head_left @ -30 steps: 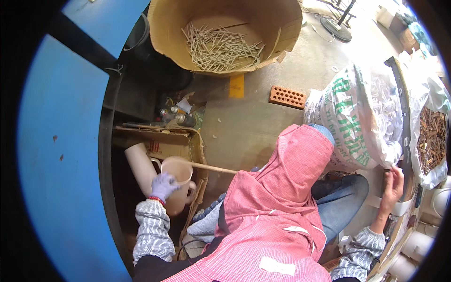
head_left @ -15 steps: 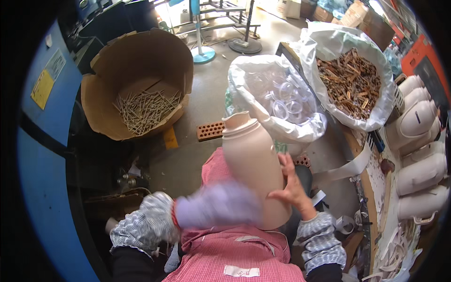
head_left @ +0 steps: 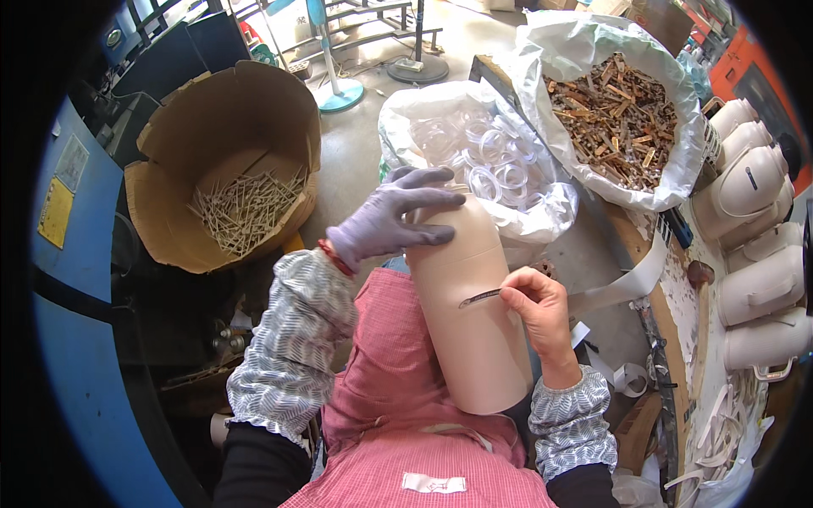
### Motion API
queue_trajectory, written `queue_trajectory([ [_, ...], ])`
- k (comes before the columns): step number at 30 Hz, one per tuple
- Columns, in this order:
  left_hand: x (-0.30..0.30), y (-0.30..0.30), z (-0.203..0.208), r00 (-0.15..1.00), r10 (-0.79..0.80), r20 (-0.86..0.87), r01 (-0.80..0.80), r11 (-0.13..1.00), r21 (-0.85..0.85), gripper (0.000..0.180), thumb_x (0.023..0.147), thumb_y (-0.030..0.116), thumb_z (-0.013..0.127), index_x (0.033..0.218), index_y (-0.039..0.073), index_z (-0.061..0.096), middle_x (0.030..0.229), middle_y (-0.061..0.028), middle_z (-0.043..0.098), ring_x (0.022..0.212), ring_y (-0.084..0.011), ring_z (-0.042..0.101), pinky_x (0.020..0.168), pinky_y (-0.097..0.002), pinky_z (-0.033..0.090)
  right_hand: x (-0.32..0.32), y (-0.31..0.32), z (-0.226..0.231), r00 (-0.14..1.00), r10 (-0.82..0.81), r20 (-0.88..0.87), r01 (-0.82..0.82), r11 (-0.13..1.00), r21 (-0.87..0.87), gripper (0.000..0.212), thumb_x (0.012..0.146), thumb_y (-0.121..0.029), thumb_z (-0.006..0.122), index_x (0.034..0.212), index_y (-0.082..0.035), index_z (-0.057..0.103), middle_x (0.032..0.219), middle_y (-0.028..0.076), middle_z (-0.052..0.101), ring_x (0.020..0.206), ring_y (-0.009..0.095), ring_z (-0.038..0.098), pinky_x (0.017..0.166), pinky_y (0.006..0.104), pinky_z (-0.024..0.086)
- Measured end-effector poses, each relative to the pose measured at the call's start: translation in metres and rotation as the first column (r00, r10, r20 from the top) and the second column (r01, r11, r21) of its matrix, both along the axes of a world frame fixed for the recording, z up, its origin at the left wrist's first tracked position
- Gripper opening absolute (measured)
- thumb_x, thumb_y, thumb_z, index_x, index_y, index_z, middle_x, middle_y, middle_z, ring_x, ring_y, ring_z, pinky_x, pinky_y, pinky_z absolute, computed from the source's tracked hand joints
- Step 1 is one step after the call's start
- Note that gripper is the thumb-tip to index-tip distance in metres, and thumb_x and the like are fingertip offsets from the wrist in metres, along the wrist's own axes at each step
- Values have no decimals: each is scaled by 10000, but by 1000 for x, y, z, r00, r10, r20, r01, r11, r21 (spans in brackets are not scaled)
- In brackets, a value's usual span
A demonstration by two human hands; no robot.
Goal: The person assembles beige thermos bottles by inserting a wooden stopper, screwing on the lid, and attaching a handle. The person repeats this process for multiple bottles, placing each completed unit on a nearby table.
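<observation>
A beige plastic jug body (head_left: 474, 347), a tall cylinder narrowing at the top, leans on my lap over the pink apron. My left hand (head_left: 402, 216), in a purple glove, wraps its fingers over the upper end and hides part of the neck. My bare right hand (head_left: 542, 317) pinches one end of a short, dark, narrow strip (head_left: 484, 296) between thumb and forefinger. The strip lies against the front of the body, its other end at a small slot-like mark. Whether it sits in or on the surface I cannot tell.
Ahead stands a white sack of clear plastic rings (head_left: 495, 165), with a sack of brown strips (head_left: 614, 127) beyond it. A cardboard bin (head_left: 148, 220) holds thin beige sticks. Several beige jugs (head_left: 762, 279) line the bench at right. A blue cabinet (head_left: 76, 339) stands left.
My left hand has moved from the body's lower part up to its top. My right hand, spread against the side before, now pinches the dark strip. The body has turned.
</observation>
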State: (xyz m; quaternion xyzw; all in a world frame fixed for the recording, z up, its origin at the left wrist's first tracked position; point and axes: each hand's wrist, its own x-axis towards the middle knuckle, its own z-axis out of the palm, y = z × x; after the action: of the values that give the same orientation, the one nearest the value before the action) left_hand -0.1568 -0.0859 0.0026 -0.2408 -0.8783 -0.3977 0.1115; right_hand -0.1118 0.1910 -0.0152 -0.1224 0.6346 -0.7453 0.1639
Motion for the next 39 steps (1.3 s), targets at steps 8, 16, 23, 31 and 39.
queue_trajectory([
  [8, 17, 16, -36, 995, 48, 89, -81, 904, 420, 382, 889, 197, 682, 1268, 162, 643, 1474, -154, 422, 1353, -313, 415, 1089, -395, 385, -28, -20, 1, 990, 41, -135, -14, 981, 196, 88, 893, -91, 680, 852, -42, 619, 835, -65, 520, 722, 22, 440, 669, 185, 352],
  [16, 20, 9, -39, 991, -2, 135, -60, 889, 454, 467, 860, 243, 717, 1304, 147, 612, 1505, -161, 368, 1401, -324, 336, 1126, -429, 322, -40, -24, 14, 998, 62, 7, -62, 971, 230, 83, 881, -105, 683, 855, -44, 634, 776, -65, 558, 735, 31, 459, 692, 196, 366],
  [23, 27, 17, -39, 989, 140, 40, -146, 952, 268, 854, 623, 445, 873, 1355, 155, 542, 1456, -171, 407, 1376, -367, 351, 1124, -480, 305, -46, -22, 12, 996, 80, 44, -88, 968, 235, 79, 881, -106, 679, 870, -38, 638, 785, -59, 575, 721, 27, 462, 681, 190, 370],
  [31, -6, 3, -9, 896, 268, 355, -388, 861, 330, 610, 882, 295, 711, 1362, 7, 470, 872, -22, 563, 717, -70, 483, 635, -221, 444, -31, -38, 1, 814, 109, -570, 335, 715, 614, 402, 777, -310, 800, 901, -60, 511, 843, 6, 481, 739, 101, 466, 664, 250, 415],
  [39, 48, -8, 41, 832, -2, 555, -355, 766, 535, 372, 944, 415, 581, 968, 43, 598, 819, 9, 544, 731, -71, 499, 649, -240, 414, -55, 12, -113, 997, -73, -39, 82, 951, 297, 286, 933, -257, 637, 1091, -29, 569, 906, 7, 617, 776, 111, 558, 719, 285, 478],
])
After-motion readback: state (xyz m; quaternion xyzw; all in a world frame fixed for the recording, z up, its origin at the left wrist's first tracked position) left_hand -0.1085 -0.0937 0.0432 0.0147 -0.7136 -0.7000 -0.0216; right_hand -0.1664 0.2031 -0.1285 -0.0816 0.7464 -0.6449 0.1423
